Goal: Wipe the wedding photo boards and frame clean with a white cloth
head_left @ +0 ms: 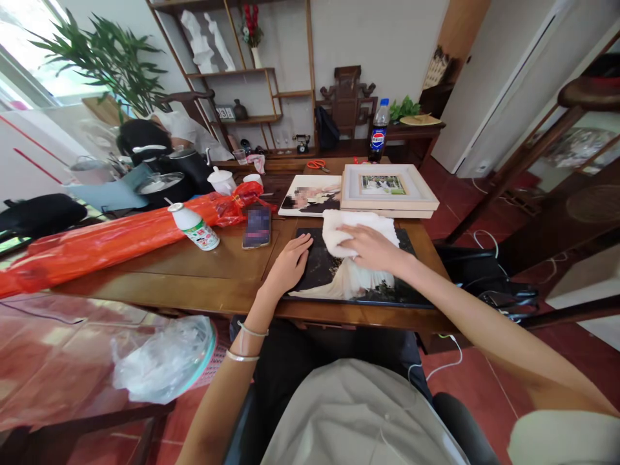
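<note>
A dark photo panel [320, 281] showing a pale gown lies flat on the wooden table in front of me. My left hand [289, 261] rests on its left edge, fingers stretched out and lying flat. On the upper part of the panel my right hand [367, 247] grips a white cloth [334, 227], pressing it against the surface. The cloth hides part of the picture. Beyond the panel lie a print [310, 195] and a white picture frame [426, 194] with a small photo in it, stacked on another frame.
Left on the table [227, 284] are a phone [256, 226], a white bottle [194, 227] with a straw, and a long red plastic-wrapped bundle [116, 242]. Toward the back stand a cola bottle [378, 134], orange-handled scissors [317, 165] and a lidded white cup [221, 181]. A bag-lined basket [213, 365] sits below.
</note>
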Tool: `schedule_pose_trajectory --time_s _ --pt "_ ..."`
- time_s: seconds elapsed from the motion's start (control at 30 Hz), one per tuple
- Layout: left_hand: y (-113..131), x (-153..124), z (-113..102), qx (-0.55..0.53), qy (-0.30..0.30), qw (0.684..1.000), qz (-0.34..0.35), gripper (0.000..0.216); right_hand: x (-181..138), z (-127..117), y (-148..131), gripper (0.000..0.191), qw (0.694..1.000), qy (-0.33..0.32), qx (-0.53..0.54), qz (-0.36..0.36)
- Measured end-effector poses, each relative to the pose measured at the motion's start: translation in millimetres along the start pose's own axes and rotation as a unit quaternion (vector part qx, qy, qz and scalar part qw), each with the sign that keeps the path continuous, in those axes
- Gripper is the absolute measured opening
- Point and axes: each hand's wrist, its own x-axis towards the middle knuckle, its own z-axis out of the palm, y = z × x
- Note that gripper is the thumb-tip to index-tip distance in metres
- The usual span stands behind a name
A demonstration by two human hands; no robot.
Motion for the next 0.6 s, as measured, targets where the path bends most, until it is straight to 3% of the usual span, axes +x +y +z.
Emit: schedule_pose_trajectory --time_s 0.1,0.2,0.47,0.6 --pt "0.7 0.0 -0.7 -0.005 -0.002 1.0 -0.003 0.04 12.3 -2.1 19.0 0.046 1.0 -0.004 -0.019 0.001" --pt "1.2 0.0 -0.9 -0.007 0.001 1.0 -0.003 0.04 10.0 -2.8 13.8 0.043 1.0 -0.004 -0.023 -0.009" --pt "1.2 0.4 0.3 0.002 0.002 1.0 -0.004 0.039 -59.7 2.0 -85.5 0.033 0.998 -0.033 0.01 -0.046" --pt "1.2 0.7 0.3 -0.003 -0.002 1.0 -0.005 0.039 -75.9 4.0 -99.1 0.028 0.996 -0.028 0.046 -0.073"
